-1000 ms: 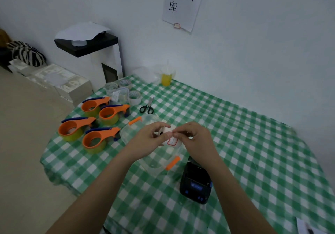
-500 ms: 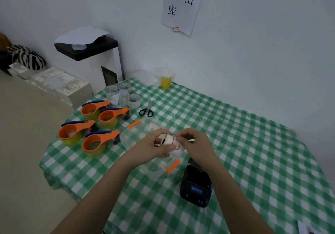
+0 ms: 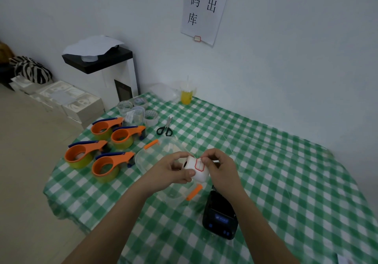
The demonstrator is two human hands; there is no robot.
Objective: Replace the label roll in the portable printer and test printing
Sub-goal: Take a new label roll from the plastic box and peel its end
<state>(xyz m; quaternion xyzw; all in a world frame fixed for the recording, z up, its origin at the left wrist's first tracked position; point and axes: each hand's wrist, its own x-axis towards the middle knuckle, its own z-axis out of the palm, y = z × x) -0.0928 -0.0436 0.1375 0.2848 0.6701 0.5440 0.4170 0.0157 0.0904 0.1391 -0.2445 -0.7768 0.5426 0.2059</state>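
Observation:
A white label roll with a red-bordered label on its outer wrap is held above the table. My left hand grips the roll from the left side. My right hand pinches the edge of the red-bordered label at the top of the roll with thumb and forefinger. The black portable printer lies on the green checked tablecloth just below my right wrist, its blue-lit panel facing up.
A clear plastic box with orange clips sits under my hands. Several orange tape dispensers stand at the left, with tape rolls and scissors behind. A yellow drink cup stands by the wall.
The roll has turned so its red-bordered label faces up, and my right fingers have shifted onto the label's top edge. Both hands stay over the clear box.

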